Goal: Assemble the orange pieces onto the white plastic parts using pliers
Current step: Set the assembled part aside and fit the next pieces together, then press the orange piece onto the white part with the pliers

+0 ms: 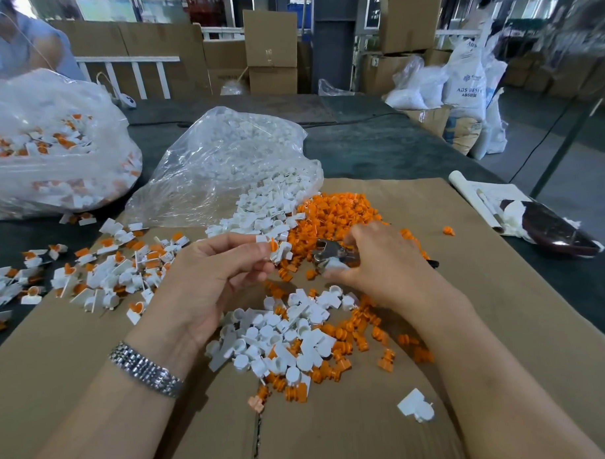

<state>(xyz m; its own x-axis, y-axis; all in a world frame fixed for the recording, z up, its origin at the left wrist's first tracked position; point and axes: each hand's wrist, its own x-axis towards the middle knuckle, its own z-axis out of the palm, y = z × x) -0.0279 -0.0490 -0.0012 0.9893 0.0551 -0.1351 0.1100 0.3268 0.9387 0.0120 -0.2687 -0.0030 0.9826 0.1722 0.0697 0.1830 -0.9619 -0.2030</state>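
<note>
Two bare hands meet over a sheet of brown cardboard (485, 291) in the head view. At about 9 o'clock of the centre, the left hand (213, 270) has its fingers curled, the thumb and fingertips pinching a white plastic part (283, 251) with an orange piece (273, 244) standing in it. Just beside it, toward 3 o'clock, the right hand (381, 257) curls around metal pliers (329, 254), whose head points at the left hand; another white part sits at the pliers' tip, though how the jaws stand I cannot tell. A metal watch band (146, 368) circles the left wrist.

Loose orange pieces lie heaped (331, 214) at 12 o'clock of the hands, touching white parts spilling from a clear bag (223, 163). A mixed pile (291, 336) lies at 6 o'clock, between the forearms. Assembled white-and-orange parts (117, 270) are scattered at 9 o'clock, and a second clear bag (51, 142) of them sits at 10 o'clock.
</note>
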